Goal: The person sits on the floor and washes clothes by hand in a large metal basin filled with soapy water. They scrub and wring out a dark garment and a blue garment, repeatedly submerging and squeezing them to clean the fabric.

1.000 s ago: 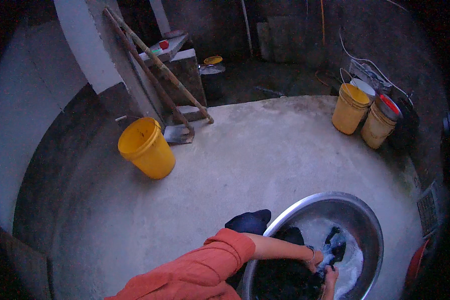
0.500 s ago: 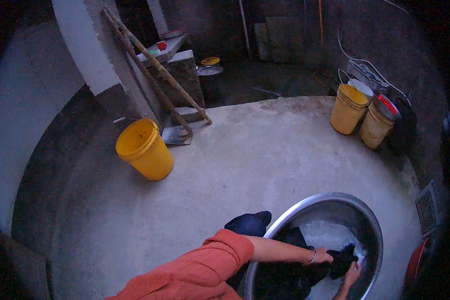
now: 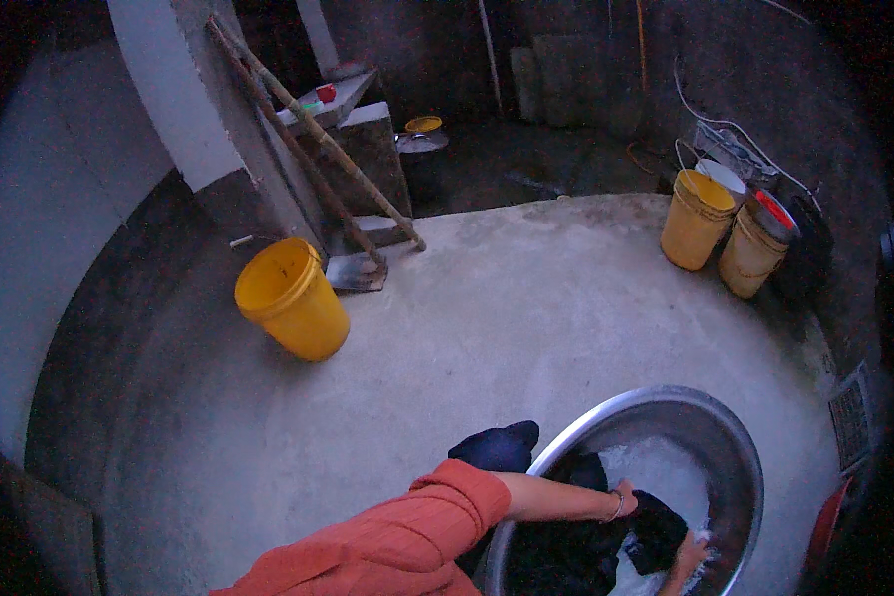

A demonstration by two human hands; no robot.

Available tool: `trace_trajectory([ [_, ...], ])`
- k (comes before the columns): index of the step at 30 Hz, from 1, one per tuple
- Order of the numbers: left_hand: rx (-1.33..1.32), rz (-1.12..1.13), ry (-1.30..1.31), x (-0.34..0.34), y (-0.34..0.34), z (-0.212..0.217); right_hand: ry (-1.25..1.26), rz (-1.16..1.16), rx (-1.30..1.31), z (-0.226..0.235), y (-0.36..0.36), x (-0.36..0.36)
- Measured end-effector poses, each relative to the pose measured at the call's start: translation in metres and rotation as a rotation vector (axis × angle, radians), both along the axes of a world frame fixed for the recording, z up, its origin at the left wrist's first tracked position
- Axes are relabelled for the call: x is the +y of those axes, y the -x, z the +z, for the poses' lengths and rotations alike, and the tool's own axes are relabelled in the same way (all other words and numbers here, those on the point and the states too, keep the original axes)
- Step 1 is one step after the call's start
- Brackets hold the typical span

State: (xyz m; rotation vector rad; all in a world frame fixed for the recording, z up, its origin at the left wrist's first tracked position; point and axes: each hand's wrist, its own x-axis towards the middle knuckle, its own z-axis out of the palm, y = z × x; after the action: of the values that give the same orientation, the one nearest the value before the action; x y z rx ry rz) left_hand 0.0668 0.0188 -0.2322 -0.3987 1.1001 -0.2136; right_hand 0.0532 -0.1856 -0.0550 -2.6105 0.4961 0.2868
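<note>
Cloth [image 3: 656,531], dark and wet, is lying bunched in the soapy water near the right side of the big metal basin [image 3: 710,417], and I am holding it between both hands. My left hand [image 3: 628,497] is pressing down on its upper edge with the fingers closed over the fabric; my left grip is narrow and full of cloth. My right hand [image 3: 690,553] is coming up from the lower edge and is gripping the cloth from the other side, though only part of that hand is showing, so I cannot tell how tightly the fingers are curling. More dark laundry [image 3: 566,551] is sitting heaped in the left half of the basin, under my forearm, which is stretching across in an orange sleeve [image 3: 407,541]. White foam [image 3: 656,467] is covering the water beyond my hands.

Just outside the basin's left rim, a dark blue garment [image 3: 497,447] is lying on the concrete floor [image 3: 526,318]. Well apart, toward the wall, a yellow bucket [image 3: 293,298] is standing tilted, its open mouth facing up and left. Behind it, two long wooden handles [image 3: 318,139] are leaning against a pillar, with a shovel blade [image 3: 353,270] resting on the floor at their foot. Across the floor on the far right, two more yellow buckets [image 3: 695,219] are standing side by side, touching, the nearer-right one wearing a red-rimmed lid [image 3: 770,211].
</note>
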Motion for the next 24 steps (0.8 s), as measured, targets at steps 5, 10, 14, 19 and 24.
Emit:
trace_trajectory([
  [5, -0.849, -0.947, -0.997, -0.069, 0.028, 0.226, -0.426, -0.109, -0.13, 0.047, 0.047, -0.043],
  [10, -0.987, -0.88, -0.886, -0.029, 0.018, 0.18, -0.545, 0.211, -0.504, 0.13, 0.081, 0.102],
  [14, -1.271, -0.663, -0.134, -0.035, 0.053, 0.153, -0.342, 0.4, -0.755, 0.174, 0.118, 0.148],
  [19, -0.94, -1.189, -0.646, -0.016, 0.089, 0.332, 0.116, -0.006, -0.494, 0.112, 0.051, 0.034],
  [24, -0.617, -1.076, -0.881, 0.023, 0.056, 0.26, 0.246, -0.209, -0.221, 0.107, 0.046, 0.017],
])
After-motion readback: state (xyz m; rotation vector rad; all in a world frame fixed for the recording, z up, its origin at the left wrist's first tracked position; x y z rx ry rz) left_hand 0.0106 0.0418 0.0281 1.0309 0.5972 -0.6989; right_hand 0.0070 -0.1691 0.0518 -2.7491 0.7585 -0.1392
